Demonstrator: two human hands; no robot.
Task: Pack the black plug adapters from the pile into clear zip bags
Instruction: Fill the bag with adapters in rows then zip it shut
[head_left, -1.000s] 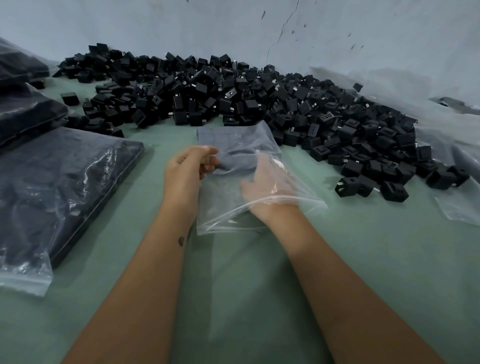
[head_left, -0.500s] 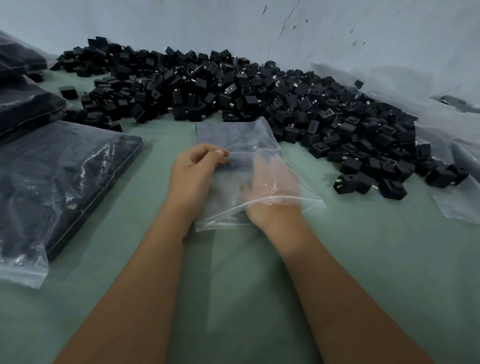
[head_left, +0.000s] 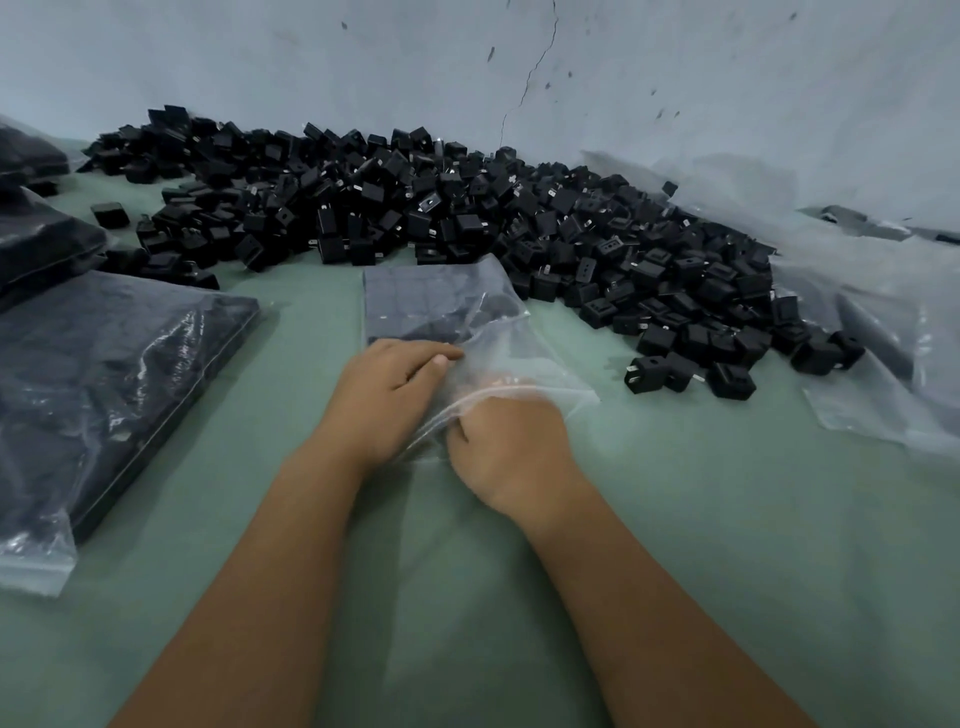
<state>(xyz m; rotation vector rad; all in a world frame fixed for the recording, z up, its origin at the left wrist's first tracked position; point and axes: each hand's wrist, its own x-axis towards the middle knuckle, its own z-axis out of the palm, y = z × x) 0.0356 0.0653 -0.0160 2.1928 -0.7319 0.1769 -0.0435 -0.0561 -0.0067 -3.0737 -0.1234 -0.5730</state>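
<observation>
Looked mid-step on one clear zip bag (head_left: 488, 332) at centre tabletop (head_left: 727, 545): left hand (head_left: 387, 397) pinching its near-left edge, right hand (head_left: 511, 449) with fingers curled into the blurry mouth, grip unclear. Held a flat layer of adapters at its far end already; probably needed more from the pile (head_left: 467, 218) just beyond, or zipping. Had filled bags (head_left: 104, 374) stacked at left and loose plastic (head_left: 872, 322) at right.

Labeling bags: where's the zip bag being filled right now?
Head view, center: the zip bag lies on the green table, just below the adapter pile, its near end held by the left hand and right hand.
</observation>
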